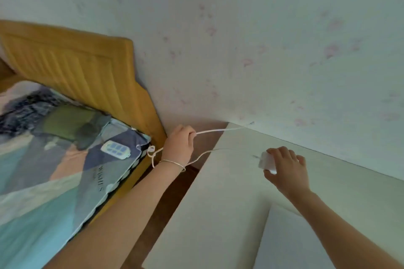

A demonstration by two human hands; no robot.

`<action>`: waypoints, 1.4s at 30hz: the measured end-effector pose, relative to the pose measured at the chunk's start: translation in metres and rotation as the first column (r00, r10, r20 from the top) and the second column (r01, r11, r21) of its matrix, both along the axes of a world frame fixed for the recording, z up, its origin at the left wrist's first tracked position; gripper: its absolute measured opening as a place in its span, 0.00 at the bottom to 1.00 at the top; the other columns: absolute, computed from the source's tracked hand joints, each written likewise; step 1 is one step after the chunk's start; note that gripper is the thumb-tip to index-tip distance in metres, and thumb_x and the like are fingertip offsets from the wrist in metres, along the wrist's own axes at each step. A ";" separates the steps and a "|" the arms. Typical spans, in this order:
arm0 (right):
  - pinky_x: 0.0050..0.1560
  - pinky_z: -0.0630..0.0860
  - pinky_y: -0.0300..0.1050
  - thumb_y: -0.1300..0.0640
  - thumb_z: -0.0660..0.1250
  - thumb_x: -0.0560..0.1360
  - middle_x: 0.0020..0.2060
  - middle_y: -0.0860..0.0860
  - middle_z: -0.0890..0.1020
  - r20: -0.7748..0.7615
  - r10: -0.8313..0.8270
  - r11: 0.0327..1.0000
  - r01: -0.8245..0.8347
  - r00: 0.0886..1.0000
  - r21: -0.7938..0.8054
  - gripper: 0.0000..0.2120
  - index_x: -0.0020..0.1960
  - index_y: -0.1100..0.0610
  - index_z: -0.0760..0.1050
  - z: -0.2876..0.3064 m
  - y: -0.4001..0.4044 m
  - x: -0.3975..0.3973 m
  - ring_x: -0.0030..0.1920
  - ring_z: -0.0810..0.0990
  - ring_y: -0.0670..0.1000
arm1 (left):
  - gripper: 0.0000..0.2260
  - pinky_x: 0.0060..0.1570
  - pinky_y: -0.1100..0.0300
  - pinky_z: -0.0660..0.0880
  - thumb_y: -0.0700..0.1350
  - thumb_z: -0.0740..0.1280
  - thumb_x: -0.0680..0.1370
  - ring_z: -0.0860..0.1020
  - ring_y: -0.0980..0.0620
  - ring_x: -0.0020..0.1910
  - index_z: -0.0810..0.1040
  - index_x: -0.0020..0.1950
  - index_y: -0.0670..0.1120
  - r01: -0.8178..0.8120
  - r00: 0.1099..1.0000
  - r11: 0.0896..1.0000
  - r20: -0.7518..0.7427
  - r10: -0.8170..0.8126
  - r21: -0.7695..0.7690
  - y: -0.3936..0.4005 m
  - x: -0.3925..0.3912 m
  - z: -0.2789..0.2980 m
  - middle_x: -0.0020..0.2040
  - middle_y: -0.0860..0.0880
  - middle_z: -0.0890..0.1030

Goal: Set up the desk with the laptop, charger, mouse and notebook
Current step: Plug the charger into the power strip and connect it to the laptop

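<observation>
Charger brick (267, 162): white, small, blocky. Lies on the counter (218, 203) near its far edge, under the fingers of the right hand (286, 169). The right hand is curled over the brick from the near-right side, thumb on the near face, fingers across the top; it grips the brick. Part of the brick's left face shows past the fingertips.

Charger cable (218, 130): thin, white. One run leaves the closed left hand (180, 142) and stretches right toward the corner where the counter meets the wall (240, 39); its far end is too small to make out. A second run sags from below the left wrist across the gap and rises onto the counter toward the brick. A knotted loop of the same cable (151, 150) hangs just left of the left wrist, by the bed's edge.

Left hand: closed in a fist on the cable, held over the gap between bed and counter, well apart from the brick. A thin bracelet (172, 162) circles the wrist.

Counter: pale, plain surface, lower right. A lighter rectangular panel (290, 242) lies at its near right under the right forearm; what it is cannot be told.

Bed (54, 170): left, patterned cover in blue, grey and peach, with a yellow padded headboard (76, 67) against the wall. A small white remote with blue buttons (115, 149) rests on the cover near the bed's corner.

Floor (166, 199): brown strip between bed and counter.
</observation>
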State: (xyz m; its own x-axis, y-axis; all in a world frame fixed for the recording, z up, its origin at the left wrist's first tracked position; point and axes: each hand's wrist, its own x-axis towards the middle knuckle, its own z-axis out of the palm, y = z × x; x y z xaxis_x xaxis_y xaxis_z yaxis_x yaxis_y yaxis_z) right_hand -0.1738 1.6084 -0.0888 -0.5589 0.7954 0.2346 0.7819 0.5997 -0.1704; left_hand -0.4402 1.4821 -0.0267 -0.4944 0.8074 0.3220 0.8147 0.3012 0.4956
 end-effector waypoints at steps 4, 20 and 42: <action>0.47 0.72 0.55 0.53 0.77 0.57 0.45 0.54 0.79 -0.038 0.174 0.984 -0.173 0.984 0.035 0.26 0.53 0.55 0.76 0.017 -0.043 -0.057 0.44 0.79 0.59 | 0.07 0.44 0.49 0.72 0.41 0.60 0.79 0.76 0.42 0.45 0.78 0.47 0.42 -0.262 0.964 0.965 -0.048 0.263 0.026 -0.105 -0.049 0.025 0.46 0.41 0.77; 0.55 0.67 0.53 0.47 0.71 0.67 0.55 0.50 0.76 -0.070 0.584 0.810 -0.586 0.809 -0.012 0.24 0.61 0.49 0.70 0.026 -0.200 -0.406 0.58 0.74 0.56 | 0.05 0.44 0.48 0.73 0.39 0.62 0.78 0.75 0.39 0.43 0.77 0.45 0.39 -0.720 0.692 0.691 -0.008 0.722 0.065 -0.355 -0.301 -0.002 0.45 0.39 0.77; 0.53 0.68 0.56 0.49 0.74 0.66 0.54 0.57 0.77 -0.151 -0.053 0.934 -0.005 0.987 -0.358 0.25 0.59 0.56 0.72 -0.083 -0.155 -0.739 0.54 0.74 0.62 | 0.08 0.40 0.63 0.59 0.37 0.58 0.80 0.73 0.41 0.41 0.74 0.48 0.35 -0.641 0.758 0.728 0.058 0.649 0.244 -0.297 -0.744 -0.095 0.44 0.34 0.76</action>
